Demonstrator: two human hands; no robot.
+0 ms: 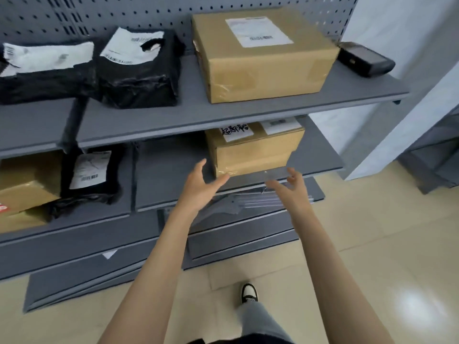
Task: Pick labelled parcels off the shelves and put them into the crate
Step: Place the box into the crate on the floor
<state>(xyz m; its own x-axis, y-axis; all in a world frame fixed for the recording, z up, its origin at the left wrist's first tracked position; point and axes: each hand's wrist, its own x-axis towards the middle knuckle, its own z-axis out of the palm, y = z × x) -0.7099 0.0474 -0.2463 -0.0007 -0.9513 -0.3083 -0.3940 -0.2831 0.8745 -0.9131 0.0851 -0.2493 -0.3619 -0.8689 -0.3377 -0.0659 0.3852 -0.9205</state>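
Cardboard box [253,150] is sitting at the middle shelf's [320,155] front edge, long axis along it, labels upward. Left hand [201,184] and right hand [290,187] are reaching, fingers spread, holding nothing.

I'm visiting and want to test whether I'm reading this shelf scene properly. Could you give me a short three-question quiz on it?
1. True or false: the left hand and right hand already grip the small brown cardboard box with two white labels.
2. What lies right of the large brown cardboard box on the upper grey metal shelf?
A) black handheld scanner
B) roll of tape
C) blue crate
3. Fill in: the two parcels at the upper shelf's left are wrapped in ____ plastic.

Key: 1 false, both hands are open and short of it; 2 A; 3 black.
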